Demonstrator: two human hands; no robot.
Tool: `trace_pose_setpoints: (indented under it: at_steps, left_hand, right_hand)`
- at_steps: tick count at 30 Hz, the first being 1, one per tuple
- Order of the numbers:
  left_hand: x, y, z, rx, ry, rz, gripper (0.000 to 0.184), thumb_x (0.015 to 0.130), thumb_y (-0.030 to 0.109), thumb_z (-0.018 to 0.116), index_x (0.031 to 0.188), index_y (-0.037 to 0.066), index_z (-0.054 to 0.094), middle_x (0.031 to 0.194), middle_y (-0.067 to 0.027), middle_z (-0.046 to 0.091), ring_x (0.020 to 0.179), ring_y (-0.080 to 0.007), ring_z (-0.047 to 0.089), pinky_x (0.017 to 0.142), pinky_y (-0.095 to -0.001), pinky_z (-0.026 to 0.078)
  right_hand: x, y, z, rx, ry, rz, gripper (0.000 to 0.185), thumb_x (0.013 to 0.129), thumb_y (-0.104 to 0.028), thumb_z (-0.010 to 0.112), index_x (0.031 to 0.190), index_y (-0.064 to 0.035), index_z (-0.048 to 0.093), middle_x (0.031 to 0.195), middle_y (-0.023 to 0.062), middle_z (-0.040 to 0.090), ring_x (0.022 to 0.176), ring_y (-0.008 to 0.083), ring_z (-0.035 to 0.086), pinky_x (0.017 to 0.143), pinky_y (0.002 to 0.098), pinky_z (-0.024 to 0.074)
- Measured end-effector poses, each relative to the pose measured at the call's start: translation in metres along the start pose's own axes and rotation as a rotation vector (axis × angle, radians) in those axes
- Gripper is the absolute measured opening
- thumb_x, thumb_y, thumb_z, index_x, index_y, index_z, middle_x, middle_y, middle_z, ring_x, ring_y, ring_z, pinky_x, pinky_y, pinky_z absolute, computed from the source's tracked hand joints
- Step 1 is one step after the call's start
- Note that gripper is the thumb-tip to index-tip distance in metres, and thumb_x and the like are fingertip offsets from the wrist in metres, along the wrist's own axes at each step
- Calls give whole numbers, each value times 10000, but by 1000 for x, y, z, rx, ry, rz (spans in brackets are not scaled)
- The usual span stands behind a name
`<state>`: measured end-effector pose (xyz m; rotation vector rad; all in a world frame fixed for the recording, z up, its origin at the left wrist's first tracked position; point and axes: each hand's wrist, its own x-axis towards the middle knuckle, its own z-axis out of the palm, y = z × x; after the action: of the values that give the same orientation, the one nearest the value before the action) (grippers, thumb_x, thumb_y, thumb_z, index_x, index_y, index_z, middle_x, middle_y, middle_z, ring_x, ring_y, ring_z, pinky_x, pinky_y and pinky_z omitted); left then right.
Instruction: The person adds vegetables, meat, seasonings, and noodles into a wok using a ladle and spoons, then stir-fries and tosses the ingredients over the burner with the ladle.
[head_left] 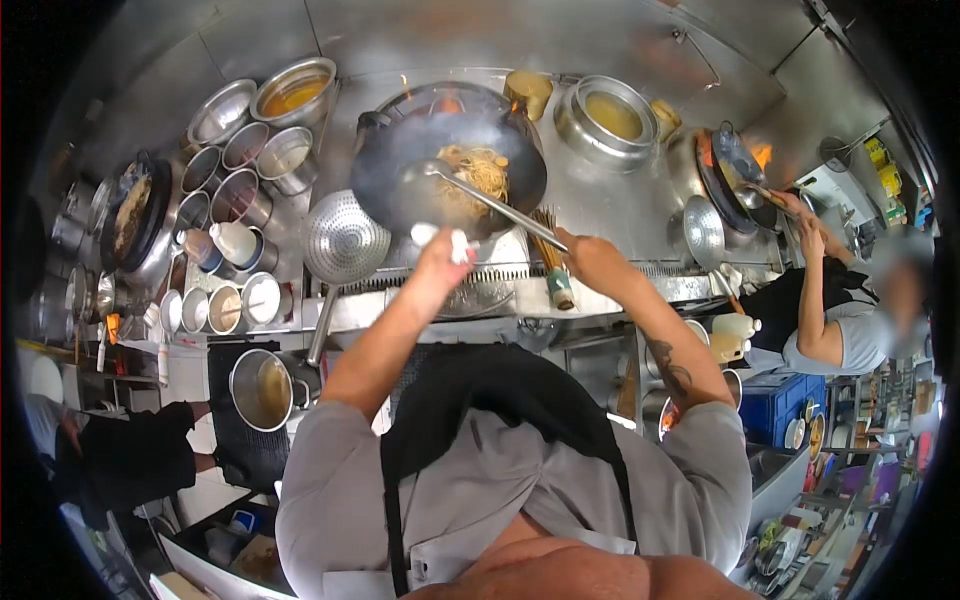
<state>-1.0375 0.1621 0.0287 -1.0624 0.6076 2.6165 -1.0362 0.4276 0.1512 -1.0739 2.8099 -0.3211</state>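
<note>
A dark wok sits over a flame, steam rising from it, with noodles inside. My left hand is closed on a white cloth at the wok's near rim; whether it grips a wok handle under the cloth is hidden. My right hand is wrapped round the handle of a long metal ladle. The ladle's bowl is over the wok, left of the noodles, partly veiled by steam. Just below the right hand, a bamboo brush leans at the stove's front edge.
A perforated strainer lies left of the wok. Several metal pots and seasoning tubs crowd the left counter. A pot of yellowish liquid stands behind on the right. Another person works at a flaming wok far right.
</note>
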Motion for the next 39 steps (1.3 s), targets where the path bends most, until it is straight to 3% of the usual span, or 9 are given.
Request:
trace_pose_setpoints:
  at_steps: [3,8,12,17,21,26,30,33,39]
  left_hand:
    - [2,8,2,31,-18,76,83,880,196,472,911,121,492,794,-48,528,665,-196,491,481,-295,408]
    - [-36,-1,10,-3,86,32,66,880,189,479,899,128,494,793,-39,539,659,-193,498,477,-305,415]
    - [21,-28,-56,25,-154,114,58,848,165,513,850,108,505,708,-43,528,591,-181,509,433,-282,416]
    - [-53,-57,-45,19,5,75,58,860,207,522,882,154,529,693,-25,521,564,-183,499,445,-298,429]
    - [7,7,-22,13,-117,74,130,875,236,501,810,124,512,674,-37,510,585,-194,502,482,-312,438]
    - [13,-49,-103,127,-228,33,88,888,244,496,903,162,526,728,-27,542,576,-175,509,424,-280,423]
    - [-18,-32,-55,93,14,42,97,891,234,471,885,148,515,701,-41,521,537,-190,491,419,-293,392]
    - [15,12,-26,13,-161,42,170,894,246,471,787,115,484,647,-35,487,540,-200,498,464,-317,455]
    - [19,-57,-120,192,-183,62,95,847,224,540,848,130,525,708,-45,548,568,-197,526,395,-299,426]
  right_hand:
    - [-14,-5,-35,201,-176,2,288,859,-202,517,1132,-112,532,809,211,621,757,395,591,699,464,451]
    - [-1,22,-29,266,-250,15,331,837,-133,554,1146,-22,517,851,234,618,783,397,586,724,440,459]
    - [23,18,7,141,-140,139,290,819,-98,489,1097,-39,544,889,228,623,813,390,602,727,449,465]
    - [6,7,-32,80,-205,83,329,810,-111,524,1132,-44,517,835,237,612,807,410,587,724,471,453]
    - [29,37,-8,98,-194,21,272,812,-115,519,1071,-35,541,851,239,614,832,412,589,726,477,456]
    - [17,9,-4,2,-93,122,235,794,-145,505,956,12,571,836,229,625,822,390,611,731,450,475]
    - [4,6,-26,50,-175,79,214,806,-116,493,981,-21,568,843,215,630,825,383,615,716,459,473]
    - [30,40,11,41,-125,48,316,807,-83,494,1119,-42,524,841,256,614,792,407,603,703,475,475]
    - [24,1,2,-149,102,174,231,792,-89,499,971,54,525,803,244,622,782,390,622,680,441,503]
